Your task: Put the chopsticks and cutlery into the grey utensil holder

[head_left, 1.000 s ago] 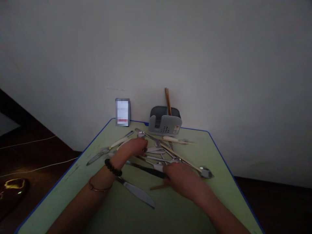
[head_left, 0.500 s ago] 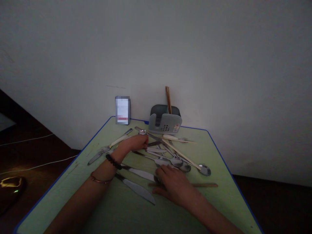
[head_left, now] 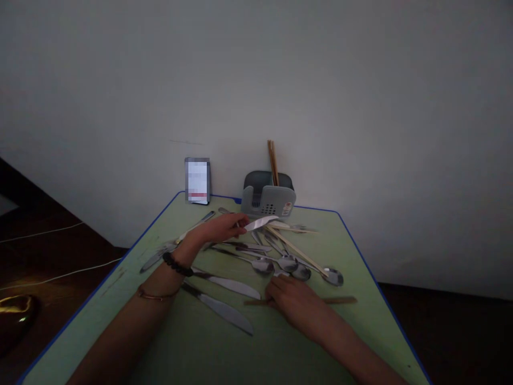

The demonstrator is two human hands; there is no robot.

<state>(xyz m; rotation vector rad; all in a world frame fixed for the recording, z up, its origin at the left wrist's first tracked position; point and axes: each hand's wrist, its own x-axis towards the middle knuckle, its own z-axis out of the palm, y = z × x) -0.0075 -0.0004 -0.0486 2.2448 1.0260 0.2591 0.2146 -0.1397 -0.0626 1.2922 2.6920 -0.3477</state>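
Note:
My left hand (head_left: 218,229) is closed on a table knife (head_left: 261,222) and holds it lifted over the cutlery pile, blade pointing right towards the grey cutlery caddy (head_left: 267,200). My right hand (head_left: 292,297) lies on the green table (head_left: 180,347) with curled fingers over a wooden chopstick (head_left: 340,300); whether it grips the stick is not clear. Several spoons (head_left: 294,267) and more chopsticks (head_left: 294,248) lie between the hands. Two knives (head_left: 224,313) rest near my left forearm.
Two chopsticks (head_left: 273,160) stand upright in the caddy at the table's back edge by the wall. A small box (head_left: 197,180) stands at the back left corner. More cutlery (head_left: 160,254) lies at the left edge. White cables (head_left: 60,275) run across the dark floor at left.
My left hand has picked a knife out of the pile and raised it towards the caddy. My right hand slid back towards me, uncovering the spoons, and now rests on the chopstick.

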